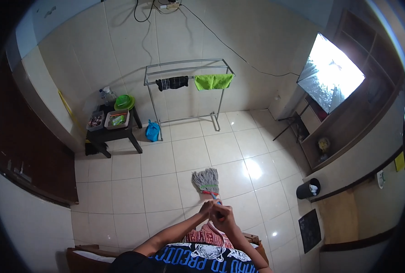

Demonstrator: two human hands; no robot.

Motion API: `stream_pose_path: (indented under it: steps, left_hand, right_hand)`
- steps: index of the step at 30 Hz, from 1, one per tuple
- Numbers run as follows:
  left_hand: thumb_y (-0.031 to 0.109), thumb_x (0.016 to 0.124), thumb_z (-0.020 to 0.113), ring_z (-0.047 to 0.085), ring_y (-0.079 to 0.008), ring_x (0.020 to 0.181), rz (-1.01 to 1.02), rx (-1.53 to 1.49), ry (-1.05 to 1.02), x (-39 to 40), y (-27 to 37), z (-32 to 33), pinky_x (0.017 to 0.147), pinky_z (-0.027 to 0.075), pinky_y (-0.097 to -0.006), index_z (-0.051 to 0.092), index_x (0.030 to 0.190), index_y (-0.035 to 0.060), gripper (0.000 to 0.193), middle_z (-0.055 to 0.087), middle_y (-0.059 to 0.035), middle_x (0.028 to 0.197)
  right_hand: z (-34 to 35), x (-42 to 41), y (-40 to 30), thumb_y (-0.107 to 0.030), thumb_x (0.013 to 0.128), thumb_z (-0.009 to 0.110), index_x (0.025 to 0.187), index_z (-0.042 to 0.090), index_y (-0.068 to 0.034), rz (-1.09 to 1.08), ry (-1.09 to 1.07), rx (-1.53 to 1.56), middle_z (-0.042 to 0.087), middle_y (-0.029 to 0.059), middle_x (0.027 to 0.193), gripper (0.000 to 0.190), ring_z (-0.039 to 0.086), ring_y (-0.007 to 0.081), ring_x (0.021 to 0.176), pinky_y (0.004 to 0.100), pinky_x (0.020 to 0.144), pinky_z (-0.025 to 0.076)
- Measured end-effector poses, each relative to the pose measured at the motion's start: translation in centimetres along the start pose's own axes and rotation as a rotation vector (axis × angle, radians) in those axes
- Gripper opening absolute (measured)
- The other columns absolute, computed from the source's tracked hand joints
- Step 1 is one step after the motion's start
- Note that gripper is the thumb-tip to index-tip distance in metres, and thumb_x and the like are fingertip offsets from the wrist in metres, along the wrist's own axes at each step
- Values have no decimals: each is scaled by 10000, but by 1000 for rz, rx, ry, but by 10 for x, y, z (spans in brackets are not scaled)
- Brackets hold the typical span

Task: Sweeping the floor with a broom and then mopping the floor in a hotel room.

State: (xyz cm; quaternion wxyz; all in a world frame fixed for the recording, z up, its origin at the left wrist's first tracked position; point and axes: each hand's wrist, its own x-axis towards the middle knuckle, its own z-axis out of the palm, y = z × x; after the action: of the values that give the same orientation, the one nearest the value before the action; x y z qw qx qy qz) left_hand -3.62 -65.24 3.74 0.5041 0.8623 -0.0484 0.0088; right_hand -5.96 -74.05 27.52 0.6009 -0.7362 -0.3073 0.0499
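Observation:
Both of my hands grip the handle of a string mop, close together in front of my body. My left hand [209, 206] is wrapped around the blue handle [214, 197] on the side toward the mop head. Nearer to the camera, my right hand [223, 216] is closed around the handle's upper end and hides most of it. Grey yarn strands of the mop head [206, 179] rest spread on the tiled floor [161, 191], ahead of my hands. A red clamp [209, 193] joins the strands to the handle.
A metal drying rack [188, 120] with cloths stands by the far wall, a blue bag [152, 131] at its foot. Left of it is a dark small table [112, 134] holding trays. Rightward are a lit softbox [332, 73] on a stand, a black bin [304, 191] and a dark mat [310, 230].

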Motion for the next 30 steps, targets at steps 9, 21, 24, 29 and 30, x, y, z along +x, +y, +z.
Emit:
stream_pose_path:
  steps: [9,21,24,29,30]
  left_hand:
    - [148,722,493,540,-271,714,-52,-168,21,49,32,45,607,420,-355,458,803,76,115,516,-100,735]
    - [286,712,562,547,-318,673,-118,329,42,55,72,74,589,441,-402,484,728,66,235,517,-137,665]
    - [252,707,559,547,-322,678,-240,293,124,57,86,94,580,437,-405,486,731,67,201,521,-140,672]
    - [249,731,545,538,-335,699,-213,215,111,74,84,120,596,424,-410,494,724,54,202,528,-151,694]
    - [252,736,541,535,-336,704,-212,175,91,79,85,127,604,421,-409,497,712,50,208,525,-153,698]
  right_hand:
    - [-45,-17,36,-83,726,489,530,353,-16,24,356,76,338,14,441,248,287,69,359,225,353,210]
    - [-164,-21,75,-123,755,435,518,304,-49,57,171,602,296,-1,430,282,258,64,368,213,348,191]
    - [-186,-23,79,-98,761,422,518,310,-46,75,94,580,301,-2,431,272,265,64,369,211,348,190]
    - [-210,-27,84,-82,751,425,512,321,-44,135,92,468,319,0,434,263,292,59,375,204,347,211]
    - [-215,-28,86,-79,747,424,512,319,-45,109,89,437,320,2,433,260,298,60,376,203,349,218]
